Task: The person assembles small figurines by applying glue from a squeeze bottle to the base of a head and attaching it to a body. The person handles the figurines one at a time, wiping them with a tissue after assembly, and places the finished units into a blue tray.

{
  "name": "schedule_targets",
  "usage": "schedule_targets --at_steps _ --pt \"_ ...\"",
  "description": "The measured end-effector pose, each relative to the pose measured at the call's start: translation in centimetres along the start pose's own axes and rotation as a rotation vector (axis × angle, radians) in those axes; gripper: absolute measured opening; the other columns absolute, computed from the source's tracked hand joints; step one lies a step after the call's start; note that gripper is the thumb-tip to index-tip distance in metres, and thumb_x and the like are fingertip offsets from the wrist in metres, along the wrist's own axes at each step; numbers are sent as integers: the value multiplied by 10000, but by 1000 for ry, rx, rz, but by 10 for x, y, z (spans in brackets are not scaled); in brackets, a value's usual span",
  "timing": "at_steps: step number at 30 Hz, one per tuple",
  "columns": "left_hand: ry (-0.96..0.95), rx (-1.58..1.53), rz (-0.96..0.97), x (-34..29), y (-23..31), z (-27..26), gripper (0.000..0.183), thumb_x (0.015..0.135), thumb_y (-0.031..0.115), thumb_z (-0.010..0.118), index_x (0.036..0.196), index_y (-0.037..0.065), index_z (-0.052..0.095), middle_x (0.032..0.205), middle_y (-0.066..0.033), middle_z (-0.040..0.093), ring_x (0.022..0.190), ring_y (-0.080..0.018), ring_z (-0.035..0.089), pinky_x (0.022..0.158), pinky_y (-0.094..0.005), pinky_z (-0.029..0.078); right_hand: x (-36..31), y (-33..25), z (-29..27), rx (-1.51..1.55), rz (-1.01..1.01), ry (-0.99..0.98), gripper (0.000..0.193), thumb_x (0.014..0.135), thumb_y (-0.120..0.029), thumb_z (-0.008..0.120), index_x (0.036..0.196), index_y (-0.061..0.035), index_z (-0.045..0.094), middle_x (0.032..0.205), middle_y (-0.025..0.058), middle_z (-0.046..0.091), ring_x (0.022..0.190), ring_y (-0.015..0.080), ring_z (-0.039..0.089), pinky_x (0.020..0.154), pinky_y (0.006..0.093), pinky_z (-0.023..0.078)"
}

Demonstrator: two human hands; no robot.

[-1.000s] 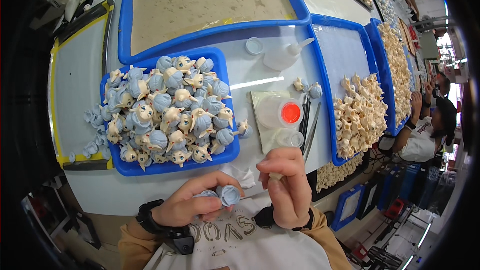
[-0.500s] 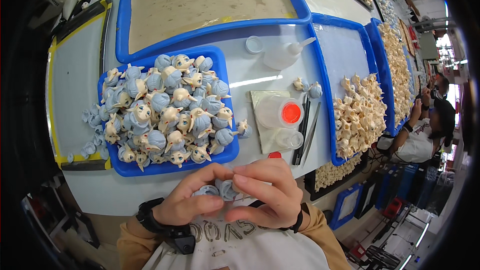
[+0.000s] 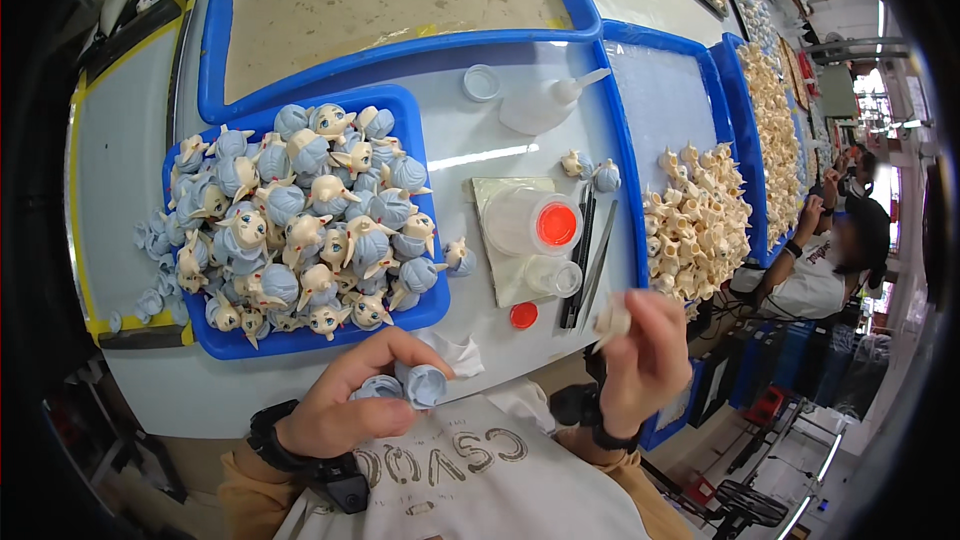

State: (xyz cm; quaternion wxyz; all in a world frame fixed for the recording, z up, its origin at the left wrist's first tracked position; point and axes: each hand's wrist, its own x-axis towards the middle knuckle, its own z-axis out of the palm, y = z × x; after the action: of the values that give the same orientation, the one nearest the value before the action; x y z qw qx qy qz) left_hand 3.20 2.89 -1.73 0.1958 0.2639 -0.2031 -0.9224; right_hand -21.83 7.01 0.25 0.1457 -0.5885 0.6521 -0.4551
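Curled around two blue-grey hollow hair pieces (image 3: 424, 387), my left hand (image 3: 335, 400) is at the table's near edge, one piece with its opening facing up. My right hand (image 3: 648, 365) is raised to the right, slightly blurred, pinching a cream doll face part (image 3: 612, 318) between thumb and fingers. Just beyond it lies a pile of similar cream parts (image 3: 692, 225) in a blue tray (image 3: 622, 130). Ahead of my left hand, a blue tray (image 3: 440, 302) is heaped with doll heads (image 3: 250, 230) with pointed ears and blue-grey hair.
Mid-table are a white squeeze bottle (image 3: 535, 108), a clear cup with red contents (image 3: 556, 224), a small clear cup (image 3: 553, 277), a red cap (image 3: 523, 315) and slim tools (image 3: 598, 265). White tissue (image 3: 460, 355) lies near my left hand. Another person (image 3: 805, 280) works at right.
My hands were together over the hair pieces. The right has moved away to the right and now holds a cream face part; the left still holds the hair pieces. The view shifted slightly.
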Motion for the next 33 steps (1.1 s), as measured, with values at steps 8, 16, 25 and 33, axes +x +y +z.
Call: schedule_targets --at_steps 8,16,25,33 --pt "59 33 49 6 1 8 374 761 266 603 980 4 452 788 -88 490 514 -76 384 439 -218 304 -4 32 4 120 129 -54 326 656 70 688 970 20 614 943 142 601 795 182 582 694 252 474" --pt "-94 62 -4 1 1 0 393 794 206 549 1129 7 493 978 -40 510 865 -93 459 784 -243 363 4 30 10 -69 -56 -81 347 627 66 705 958 3 623 891 126 619 762 217 590 657 267 465" --pt "-24 54 68 4 3 8 415 782 295 601 1023 -15 468 818 -106 521 536 -81 400 451 -212 325 4 28 14 -207 -157 -96 379 604 51 717 967 -22 639 878 104 618 742 217 574 627 276 456" --pt "-12 45 42 4 5 9 426 768 280 619 1031 -23 477 811 -95 519 544 -84 410 459 -211 327 6 22 15 -288 -175 -117 392 600 45 708 978 -30 643 873 99 614 753 230 558 639 297 445"
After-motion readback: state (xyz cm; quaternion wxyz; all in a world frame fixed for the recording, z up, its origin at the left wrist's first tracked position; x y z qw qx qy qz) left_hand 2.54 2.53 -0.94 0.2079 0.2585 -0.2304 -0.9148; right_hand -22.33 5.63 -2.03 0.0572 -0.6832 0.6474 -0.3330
